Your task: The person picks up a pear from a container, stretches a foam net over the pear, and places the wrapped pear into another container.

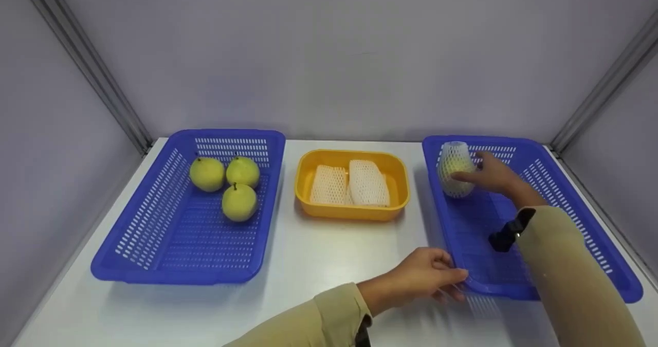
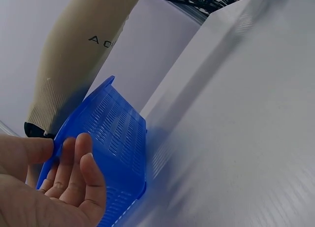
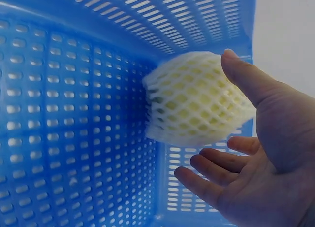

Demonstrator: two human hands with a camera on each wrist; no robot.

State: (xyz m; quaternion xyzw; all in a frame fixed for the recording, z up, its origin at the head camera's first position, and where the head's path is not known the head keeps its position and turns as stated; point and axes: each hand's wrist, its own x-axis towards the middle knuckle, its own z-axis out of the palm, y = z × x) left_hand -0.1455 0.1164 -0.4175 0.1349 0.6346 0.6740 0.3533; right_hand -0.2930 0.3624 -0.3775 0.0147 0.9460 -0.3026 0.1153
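Note:
In the right-hand blue basket (image 1: 473, 223), a pear in a white foam net (image 1: 454, 182) stands upright in the far left corner. My right hand (image 1: 491, 175) is beside it, fingers spread and apart from one another. In the right wrist view, the thumb overlaps the edge of the netted pear (image 3: 197, 99); whether it touches cannot be told. With thumb and curled fingers, my left hand (image 1: 424, 275) pinches the rim of that basket at its near left corner. The left wrist view shows the thumb against the basket's rim (image 2: 74, 116) and the fingers on its outer side.
A yellow tub (image 1: 349, 212) in the middle holds two foam nets, a left net (image 1: 329, 185) and a right net (image 1: 368, 183). The left blue basket (image 1: 205, 244) contains three bare pears (image 1: 239, 202). Walls stand behind and at both sides of the white table (image 1: 329, 254).

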